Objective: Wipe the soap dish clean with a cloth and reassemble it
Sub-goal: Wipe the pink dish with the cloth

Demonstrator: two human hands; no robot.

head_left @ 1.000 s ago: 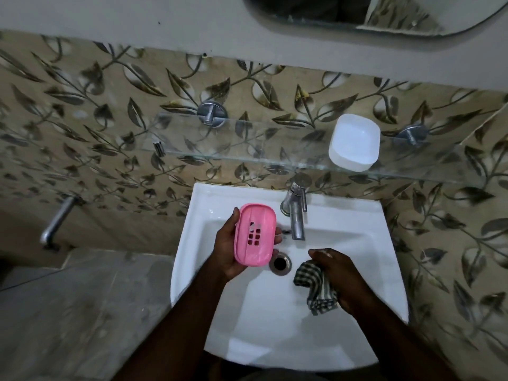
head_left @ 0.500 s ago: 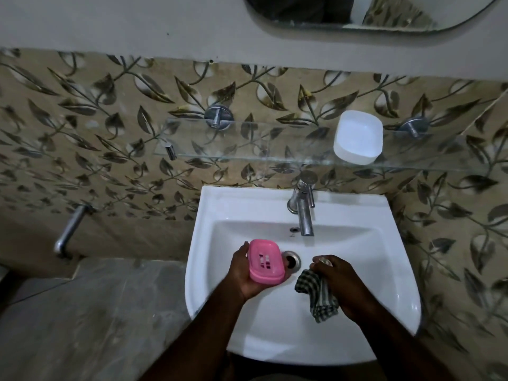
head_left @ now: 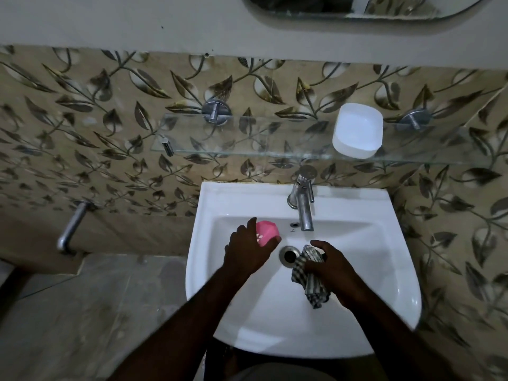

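Note:
My left hand [head_left: 248, 250] grips the pink slotted soap-dish insert [head_left: 267, 232] over the white sink basin [head_left: 357, 320], left of the drain; the hand covers most of the insert. My right hand [head_left: 334, 270] holds a bunched checked cloth [head_left: 309, 273] just right of the drain [head_left: 289, 255]. The white soap-dish base [head_left: 357, 133] rests on the glass shelf [head_left: 247, 138] above the tap, apart from the insert.
A chrome tap [head_left: 303, 204] juts over the back of the basin. A metal wall tap [head_left: 71, 229] sticks out at the left above a grey ledge. A mirror edge [head_left: 357, 9] runs along the top. Leaf-patterned tiles cover the wall.
My left hand has lowered the pink insert into the basin and turned over it, so the slotted face is now mostly hidden. The right hand with the cloth stays near the drain.

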